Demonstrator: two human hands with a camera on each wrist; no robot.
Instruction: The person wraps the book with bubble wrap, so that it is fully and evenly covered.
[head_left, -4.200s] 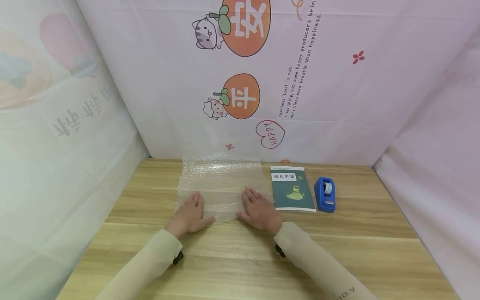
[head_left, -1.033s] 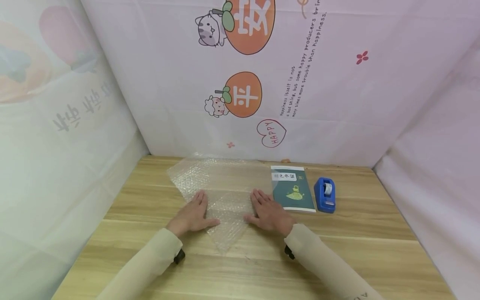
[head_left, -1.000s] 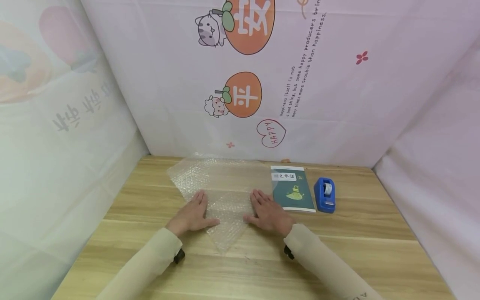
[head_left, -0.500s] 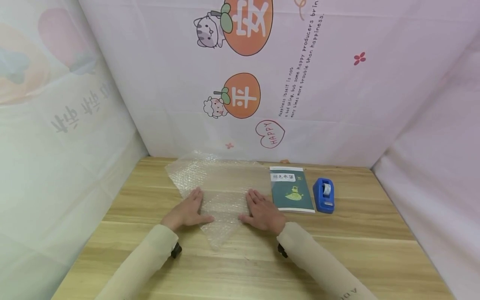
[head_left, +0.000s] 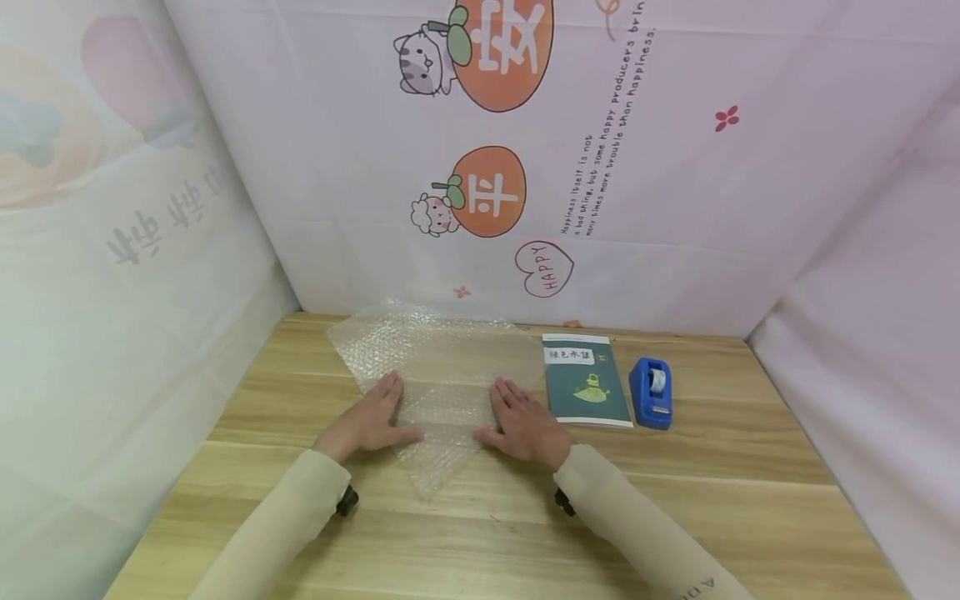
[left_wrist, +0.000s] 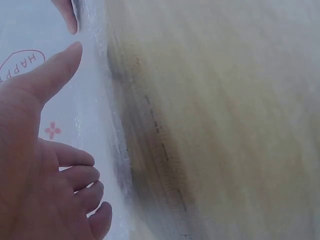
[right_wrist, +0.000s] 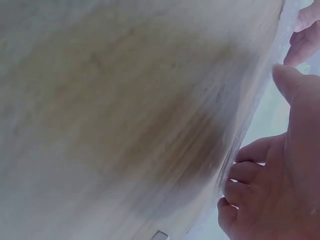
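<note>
A clear sheet of bubble wrap [head_left: 435, 375] lies turned like a diamond on the wooden table [head_left: 750, 492], one corner pointing toward me. My left hand [head_left: 369, 419] lies flat on its left part, fingers straight. My right hand [head_left: 521, 421] presses flat on its right part. In the left wrist view my left hand [left_wrist: 45, 165] rests with fingers spread beside the bubble wrap [left_wrist: 100, 125]. The right wrist view shows my right hand [right_wrist: 280, 185] against the sheet's edge [right_wrist: 250, 125].
A dark green booklet [head_left: 586, 390] lies just right of my right hand. A blue tape dispenser [head_left: 651, 392] stands beside it. Pink printed cloth walls [head_left: 675, 208] close the table at the back and both sides.
Since 4.2 s ago the bubble wrap has been turned from square-on to diamond-wise. Over the last second both hands and the sheet have slid slightly to the left.
</note>
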